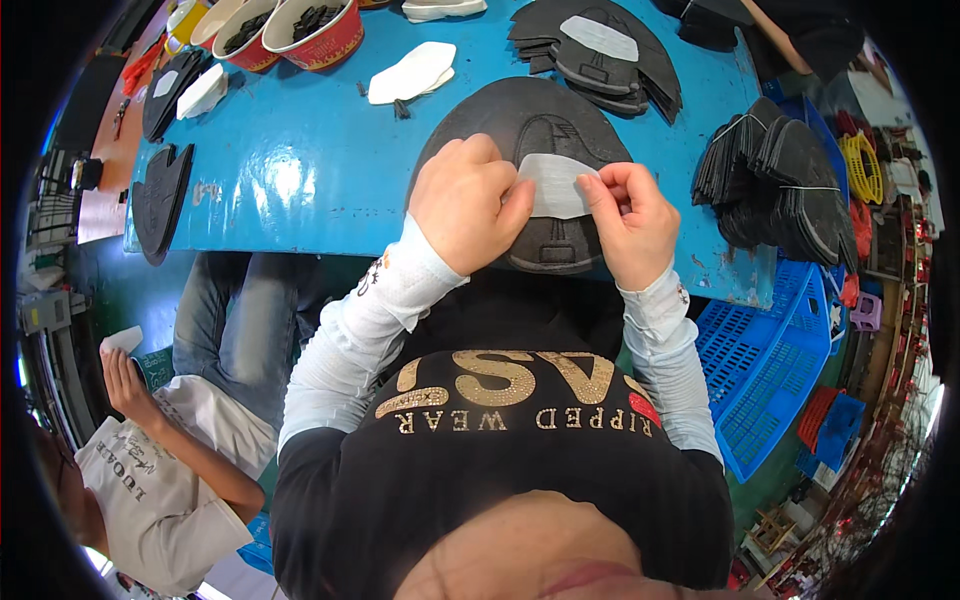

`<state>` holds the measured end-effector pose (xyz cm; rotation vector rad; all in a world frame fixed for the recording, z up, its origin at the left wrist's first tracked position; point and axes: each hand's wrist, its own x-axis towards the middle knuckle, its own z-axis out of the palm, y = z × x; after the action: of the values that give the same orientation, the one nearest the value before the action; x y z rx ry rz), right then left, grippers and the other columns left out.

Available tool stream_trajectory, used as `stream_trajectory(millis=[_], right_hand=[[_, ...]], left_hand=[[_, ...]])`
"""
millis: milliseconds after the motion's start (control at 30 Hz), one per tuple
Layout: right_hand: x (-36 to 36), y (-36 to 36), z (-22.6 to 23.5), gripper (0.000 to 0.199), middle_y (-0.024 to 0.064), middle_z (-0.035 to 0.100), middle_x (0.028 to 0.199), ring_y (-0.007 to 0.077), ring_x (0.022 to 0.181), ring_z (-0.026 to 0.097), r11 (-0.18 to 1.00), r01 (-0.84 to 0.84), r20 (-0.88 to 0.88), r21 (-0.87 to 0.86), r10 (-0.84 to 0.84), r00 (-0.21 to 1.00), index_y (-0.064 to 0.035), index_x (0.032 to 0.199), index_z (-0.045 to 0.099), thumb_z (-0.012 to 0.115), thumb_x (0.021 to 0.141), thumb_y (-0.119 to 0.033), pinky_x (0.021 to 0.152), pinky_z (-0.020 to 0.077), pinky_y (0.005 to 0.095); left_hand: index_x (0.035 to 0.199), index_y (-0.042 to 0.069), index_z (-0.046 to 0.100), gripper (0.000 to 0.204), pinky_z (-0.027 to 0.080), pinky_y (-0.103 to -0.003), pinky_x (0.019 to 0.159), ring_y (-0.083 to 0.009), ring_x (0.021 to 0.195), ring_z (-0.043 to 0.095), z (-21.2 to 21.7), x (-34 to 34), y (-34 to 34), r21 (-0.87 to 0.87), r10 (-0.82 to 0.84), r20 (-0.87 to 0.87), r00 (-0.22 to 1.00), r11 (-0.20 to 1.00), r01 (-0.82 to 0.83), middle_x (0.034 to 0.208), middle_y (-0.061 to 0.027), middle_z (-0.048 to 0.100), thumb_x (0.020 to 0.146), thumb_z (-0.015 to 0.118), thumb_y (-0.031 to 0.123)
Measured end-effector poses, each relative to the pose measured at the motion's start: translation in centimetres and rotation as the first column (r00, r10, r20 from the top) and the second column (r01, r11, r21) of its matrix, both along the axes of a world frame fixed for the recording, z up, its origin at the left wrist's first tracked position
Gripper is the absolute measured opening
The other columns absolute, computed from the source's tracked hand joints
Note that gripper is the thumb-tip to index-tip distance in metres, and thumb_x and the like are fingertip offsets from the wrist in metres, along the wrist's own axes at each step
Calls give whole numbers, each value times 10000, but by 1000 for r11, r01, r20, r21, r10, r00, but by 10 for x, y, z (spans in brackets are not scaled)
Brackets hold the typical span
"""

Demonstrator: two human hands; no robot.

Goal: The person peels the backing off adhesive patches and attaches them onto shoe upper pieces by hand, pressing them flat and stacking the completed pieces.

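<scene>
On the blue table in front of me lies a flat black rounded piece (pixel 480 110) with raised outlines. A pale, slightly see-through patch (pixel 556 186) stretches across its middle. My right hand (pixel 638 222) pinches the right end of this patch between thumb and fingers. My left hand (pixel 465 203) is closed, its thumb against the patch's left end; its curled fingertips are hidden. Just beyond my hands sits a stack of similar black pieces (pixel 640 75), a pale patch on the top one. White cut sheets (pixel 412 72) lie to its left.
Red-rimmed tubs (pixel 313 35) of small black parts stand at the far left of the blue table (pixel 270 190). Tied bundles of black pieces (pixel 800 185) sit at its right edge, above a blue crate (pixel 765 360). A co-worker (pixel 170 450) sits at my left, holding something white.
</scene>
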<state>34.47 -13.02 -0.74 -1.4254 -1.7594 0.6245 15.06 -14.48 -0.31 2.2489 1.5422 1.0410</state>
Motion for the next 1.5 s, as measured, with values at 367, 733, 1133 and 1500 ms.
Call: stream_trajectory(millis=[367, 733, 1133, 1500], right_hand=[[1, 5, -13, 170, 52, 621, 728, 209, 638, 607, 994, 4, 110, 113, -16, 994, -79, 876, 610, 711, 788, -183, 556, 455, 312], [10, -8, -11, 850, 134, 349, 1452, 355, 1352, 282, 885, -462, 672, 62, 305, 675, -63, 1395, 373, 480, 808, -668, 1043, 193, 629], [19, -24, -10, 910, 127, 347, 1458, 318, 1363, 283, 870, -491, 691, 36, 334, 641, -55, 1401, 360, 451, 780, -715, 1048, 179, 615], [22, 11, -16, 581, 97, 514, 1311, 343, 1251, 416, 949, -239, 634, 204, 58, 771, -58, 1221, 549, 500, 878, -526, 998, 251, 618]], left_hand=[[690, 11, 585, 139, 417, -388, 621, -313, 700, 525, -7, 5, 2, 20, 52, -104, 993, 999, -50, 747, -123, 527, 733, 685, 98], [1326, 65, 478, 677, 378, -302, 824, -194, 996, 484, 4, -21, -22, -20, -125, -527, 841, 991, 134, 1375, -27, 468, 820, 521, 512], [1327, 82, 483, 682, 368, -313, 823, -216, 972, 473, -1, -31, -31, -27, -209, -522, 827, 973, 229, 1388, -25, 457, 822, 528, 538], [1223, 33, 537, 610, 379, -348, 805, -247, 969, 501, 8, -27, -2, 73, -92, -414, 906, 988, 134, 1273, -65, 530, 812, 577, 483]])
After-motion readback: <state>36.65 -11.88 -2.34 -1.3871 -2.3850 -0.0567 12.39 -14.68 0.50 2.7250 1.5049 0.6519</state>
